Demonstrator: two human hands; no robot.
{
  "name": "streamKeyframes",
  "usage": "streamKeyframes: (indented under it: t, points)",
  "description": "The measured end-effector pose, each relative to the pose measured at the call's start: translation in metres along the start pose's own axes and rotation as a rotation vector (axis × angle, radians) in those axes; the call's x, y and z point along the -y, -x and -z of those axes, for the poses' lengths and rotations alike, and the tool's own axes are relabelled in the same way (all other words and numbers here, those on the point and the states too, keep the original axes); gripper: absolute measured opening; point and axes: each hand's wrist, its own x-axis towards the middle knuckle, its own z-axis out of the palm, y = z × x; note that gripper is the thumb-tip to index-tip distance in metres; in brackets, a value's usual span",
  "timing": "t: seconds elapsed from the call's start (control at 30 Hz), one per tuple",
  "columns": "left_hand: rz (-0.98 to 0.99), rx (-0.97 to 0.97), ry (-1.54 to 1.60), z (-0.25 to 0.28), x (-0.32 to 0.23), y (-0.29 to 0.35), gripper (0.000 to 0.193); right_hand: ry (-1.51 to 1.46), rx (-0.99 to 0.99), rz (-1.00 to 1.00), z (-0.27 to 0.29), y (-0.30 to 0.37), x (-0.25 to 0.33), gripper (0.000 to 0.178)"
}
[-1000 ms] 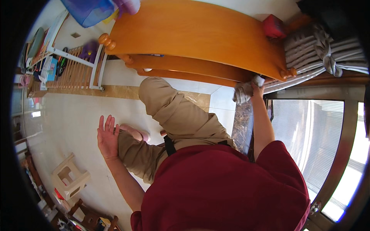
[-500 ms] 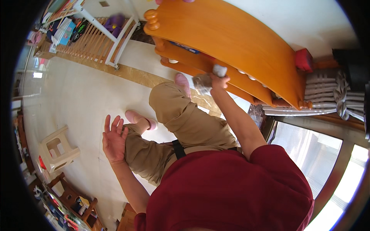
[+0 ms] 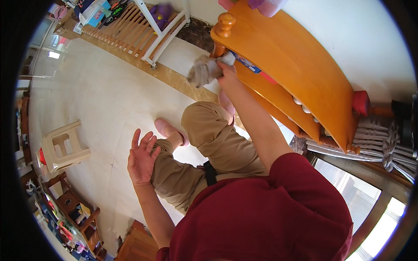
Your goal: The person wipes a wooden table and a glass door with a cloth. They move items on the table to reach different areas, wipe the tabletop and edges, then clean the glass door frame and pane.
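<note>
The right hand point(image 3: 227, 69) was clenched around a grey cloth point(image 3: 203, 71), pressing it against the orange wooden frame point(image 3: 296, 65) just below the turned knob point(image 3: 225, 24) at its near end. The cloth looked soft, light and limp (it hung in loose folds past the fingers), so it would probably handle best bunched in the palm rather than pinched at an edge. The left hand point(image 3: 142, 157) was released, fingers spread, hovering beside the bent knee point(image 3: 204, 119) above the pale floor point(image 3: 87, 95).
</note>
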Motion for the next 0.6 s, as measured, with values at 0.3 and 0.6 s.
streamKeyframes:
  t: [0.3,0.6]
  points:
    - [-0.023,0.057,0.017,0.001,0.0,0.0,0.08,0.533,0.424,-0.064,0.039,0.16,0.125,0.053]
    - [-0.035,0.063,-0.006,-0.01,0.002,-0.005,0.08,0.895,0.659,1.078,-0.096,0.254,0.221,0.05]
